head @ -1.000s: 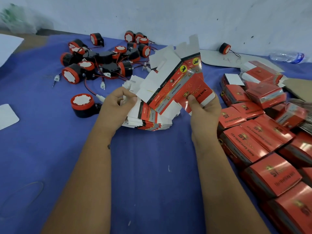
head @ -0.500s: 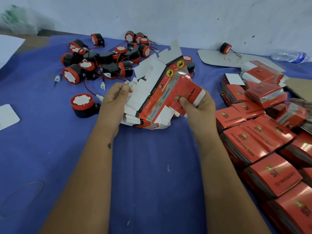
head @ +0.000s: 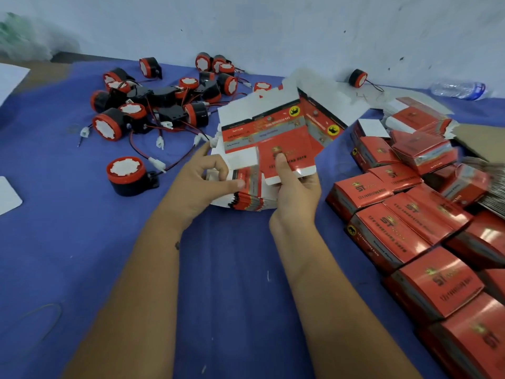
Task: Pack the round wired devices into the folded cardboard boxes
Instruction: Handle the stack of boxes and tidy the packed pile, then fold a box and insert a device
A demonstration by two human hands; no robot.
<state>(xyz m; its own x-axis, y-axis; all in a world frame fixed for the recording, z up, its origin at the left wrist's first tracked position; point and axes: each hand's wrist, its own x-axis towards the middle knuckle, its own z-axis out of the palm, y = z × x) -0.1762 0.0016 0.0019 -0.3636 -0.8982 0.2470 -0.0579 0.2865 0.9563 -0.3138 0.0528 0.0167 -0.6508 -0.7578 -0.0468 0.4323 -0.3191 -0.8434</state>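
Risk: right hand (head: 296,184) pinching one flat box (head: 276,140) might drag extras off the stack (head: 246,195), which left hand (head: 202,184) grips beneath it.

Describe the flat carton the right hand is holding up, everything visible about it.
The flat carton is an unfolded box blank of glossy red printed card with white flaps, a grey band, gold lettering and a yellow round logo. It is held tilted above the stack of flat cartons. The right hand pinches its lower edge, thumb on the printed face; the left hand grips the stack below.

"ST" on folded boxes (head: 437,285)
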